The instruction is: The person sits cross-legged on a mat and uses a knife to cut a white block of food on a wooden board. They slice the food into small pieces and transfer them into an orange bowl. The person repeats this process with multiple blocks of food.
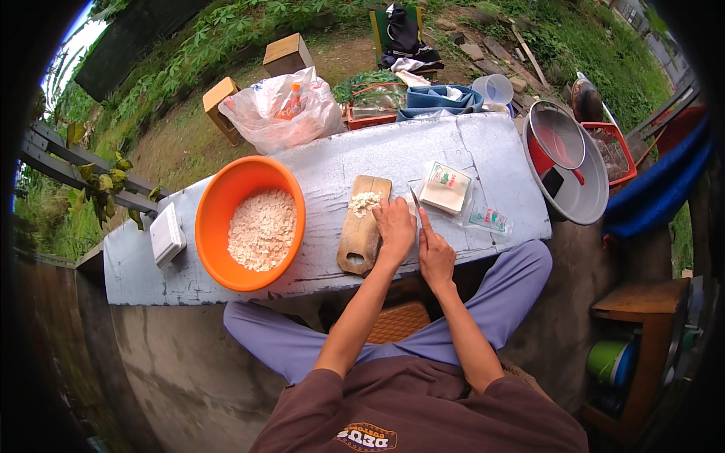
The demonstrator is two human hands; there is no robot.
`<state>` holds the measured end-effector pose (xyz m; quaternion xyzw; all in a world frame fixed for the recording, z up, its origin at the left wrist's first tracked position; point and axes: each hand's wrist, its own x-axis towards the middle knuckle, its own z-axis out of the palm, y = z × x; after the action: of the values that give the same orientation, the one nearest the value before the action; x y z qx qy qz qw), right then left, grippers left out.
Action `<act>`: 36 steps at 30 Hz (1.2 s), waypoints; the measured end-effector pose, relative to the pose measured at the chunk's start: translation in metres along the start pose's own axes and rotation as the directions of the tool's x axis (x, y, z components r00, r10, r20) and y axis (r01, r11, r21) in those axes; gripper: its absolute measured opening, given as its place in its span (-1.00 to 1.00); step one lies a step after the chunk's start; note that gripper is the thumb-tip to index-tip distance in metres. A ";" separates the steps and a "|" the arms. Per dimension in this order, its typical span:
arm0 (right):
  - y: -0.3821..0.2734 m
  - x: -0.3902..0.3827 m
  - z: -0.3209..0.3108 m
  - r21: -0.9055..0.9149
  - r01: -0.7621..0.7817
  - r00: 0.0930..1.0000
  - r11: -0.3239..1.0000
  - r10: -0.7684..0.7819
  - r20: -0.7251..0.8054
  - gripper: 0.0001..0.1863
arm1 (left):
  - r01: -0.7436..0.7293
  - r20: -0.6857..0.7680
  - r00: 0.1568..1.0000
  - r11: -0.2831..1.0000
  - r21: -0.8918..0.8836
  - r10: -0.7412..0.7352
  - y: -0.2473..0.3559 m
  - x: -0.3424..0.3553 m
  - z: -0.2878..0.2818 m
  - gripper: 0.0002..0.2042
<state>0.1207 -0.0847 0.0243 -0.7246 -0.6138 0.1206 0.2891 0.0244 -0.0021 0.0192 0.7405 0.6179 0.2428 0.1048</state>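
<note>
My right hand [436, 258] grips a knife [417, 202], its blade pointing away from me beside the board's right edge. My left hand [396, 226] lies over the right side of a wooden cutting board [358, 240], fingers stretched out. A small heap of pale chopped pieces [365, 203] sits on the board by those fingertips. Something pale shows between the left hand and the blade, too covered to name. Right of the knife rests a pale square block [445, 189] in clear printed plastic, with a plastic wrapper [489, 218] beside it.
An orange basin [205, 226] of pale diced pieces [262, 230] stands left on the metal-topped table [325, 162]. Further left is a white box-shaped device [168, 234]. A plastic bag [272, 113] and blue cloth [442, 100] sit along the far edge; a large metal basin [585, 204] stands right.
</note>
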 end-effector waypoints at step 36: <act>0.002 -0.001 -0.001 0.041 0.028 1.000 0.999 -0.028 0.008 -0.42 | 0.299 0.124 0.948 0.954 -0.023 -0.294 -0.035 -0.047 -0.083 -0.76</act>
<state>0.1229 -0.0857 0.0244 -0.7094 -0.6224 0.1322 0.3032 -0.0520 -0.0524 0.0636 0.6500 0.7097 0.1921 0.1922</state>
